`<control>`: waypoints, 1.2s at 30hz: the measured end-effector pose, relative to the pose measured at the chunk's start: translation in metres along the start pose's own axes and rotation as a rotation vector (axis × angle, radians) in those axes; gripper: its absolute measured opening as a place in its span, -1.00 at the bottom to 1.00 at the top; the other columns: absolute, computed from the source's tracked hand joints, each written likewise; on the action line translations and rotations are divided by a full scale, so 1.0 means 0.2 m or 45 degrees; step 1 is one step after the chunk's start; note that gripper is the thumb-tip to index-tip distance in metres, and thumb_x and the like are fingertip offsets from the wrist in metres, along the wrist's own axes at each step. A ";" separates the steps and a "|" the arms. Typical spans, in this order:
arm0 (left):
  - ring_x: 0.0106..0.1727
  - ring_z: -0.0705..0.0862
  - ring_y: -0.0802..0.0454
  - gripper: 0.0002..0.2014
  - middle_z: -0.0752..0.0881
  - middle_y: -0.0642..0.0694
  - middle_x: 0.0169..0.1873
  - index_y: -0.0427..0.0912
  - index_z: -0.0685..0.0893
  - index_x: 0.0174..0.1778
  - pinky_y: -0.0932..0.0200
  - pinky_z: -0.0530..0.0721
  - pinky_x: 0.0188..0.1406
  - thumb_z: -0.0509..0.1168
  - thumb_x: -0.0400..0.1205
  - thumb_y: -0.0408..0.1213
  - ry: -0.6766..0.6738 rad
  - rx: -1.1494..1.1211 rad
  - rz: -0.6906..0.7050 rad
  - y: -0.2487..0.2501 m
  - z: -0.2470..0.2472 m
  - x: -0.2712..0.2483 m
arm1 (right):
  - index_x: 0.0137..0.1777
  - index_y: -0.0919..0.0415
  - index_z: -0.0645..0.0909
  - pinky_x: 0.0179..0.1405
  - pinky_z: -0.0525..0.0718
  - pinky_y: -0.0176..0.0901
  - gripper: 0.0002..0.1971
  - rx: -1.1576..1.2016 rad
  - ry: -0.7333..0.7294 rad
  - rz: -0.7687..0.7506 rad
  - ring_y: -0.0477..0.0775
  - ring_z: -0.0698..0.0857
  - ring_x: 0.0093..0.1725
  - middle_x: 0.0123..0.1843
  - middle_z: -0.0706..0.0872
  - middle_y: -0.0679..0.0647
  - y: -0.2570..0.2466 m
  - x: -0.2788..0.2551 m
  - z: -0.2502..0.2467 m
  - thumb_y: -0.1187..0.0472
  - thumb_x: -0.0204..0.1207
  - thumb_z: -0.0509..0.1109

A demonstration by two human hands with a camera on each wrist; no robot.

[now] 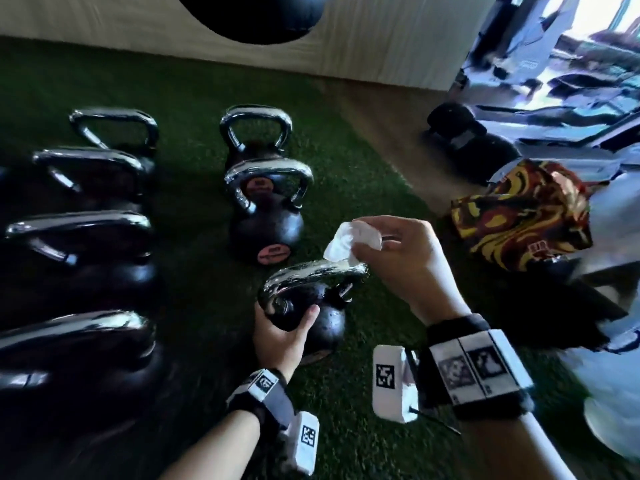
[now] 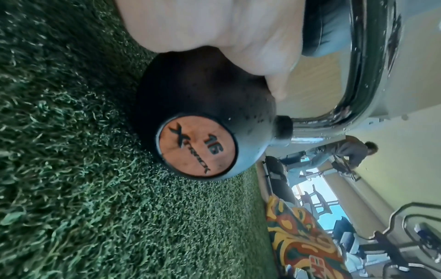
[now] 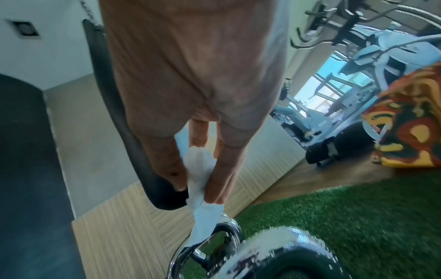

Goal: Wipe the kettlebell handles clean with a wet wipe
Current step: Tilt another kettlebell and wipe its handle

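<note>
My left hand (image 1: 282, 336) grips the tilted kettlebell (image 1: 304, 315) body; my right hand (image 1: 405, 261) pinches the wet wipe (image 1: 341, 245) touching its chrome handle (image 1: 311, 273).

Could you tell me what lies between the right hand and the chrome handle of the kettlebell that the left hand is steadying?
Only the wet wipe, pinched by the right hand, hanging onto the handle; clearest in the right wrist view.

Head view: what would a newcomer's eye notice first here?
The crumpled white wet wipe stands out, pinched in the right hand just above the wet, shiny chrome handle of the nearest black kettlebell, which the left hand grips. Further chrome-handled kettlebells stand in rows on the green artificial turf.
</note>
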State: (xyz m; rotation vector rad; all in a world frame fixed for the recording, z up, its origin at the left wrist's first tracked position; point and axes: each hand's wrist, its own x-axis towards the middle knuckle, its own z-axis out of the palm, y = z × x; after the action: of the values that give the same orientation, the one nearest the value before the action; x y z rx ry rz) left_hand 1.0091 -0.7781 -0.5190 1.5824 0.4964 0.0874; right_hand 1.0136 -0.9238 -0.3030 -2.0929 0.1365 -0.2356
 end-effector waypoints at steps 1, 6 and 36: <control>0.38 0.71 0.03 0.13 0.74 -0.05 0.35 -0.10 0.50 0.53 -0.07 0.63 0.50 0.64 0.10 0.44 0.002 0.009 0.000 0.00 -0.01 0.01 | 0.09 -0.07 0.85 0.06 0.87 0.14 -0.66 0.051 0.005 0.044 -0.09 0.88 -0.10 -0.07 0.90 -0.13 0.02 -0.01 0.02 0.05 0.28 0.67; 0.50 0.63 -0.03 0.22 0.67 -0.14 0.46 -0.21 0.41 0.62 -0.10 0.54 0.58 0.59 0.15 0.46 -0.036 0.047 0.046 -0.02 -0.01 0.01 | 0.10 -0.14 0.83 0.02 0.85 0.14 -0.58 0.002 0.108 0.058 -0.05 0.88 -0.12 0.01 0.87 -0.12 0.10 -0.05 0.09 -0.05 0.21 0.73; 0.60 0.53 -0.01 0.23 0.58 -0.10 0.55 -0.16 0.35 0.67 -0.15 0.43 0.67 0.52 0.22 0.56 -0.011 0.089 0.155 -0.18 0.01 0.06 | -0.11 0.10 0.90 -0.09 0.77 0.00 -0.90 -0.382 0.308 -0.364 -0.05 0.77 -0.18 -0.11 0.82 -0.06 0.30 -0.01 0.21 0.28 0.56 0.57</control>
State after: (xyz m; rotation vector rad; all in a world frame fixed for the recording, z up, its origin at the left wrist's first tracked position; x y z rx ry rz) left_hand 1.0123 -0.7762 -0.5571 1.6803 0.3999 0.1573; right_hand 1.0207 -0.9181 -0.3756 -2.3733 0.0155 -0.6778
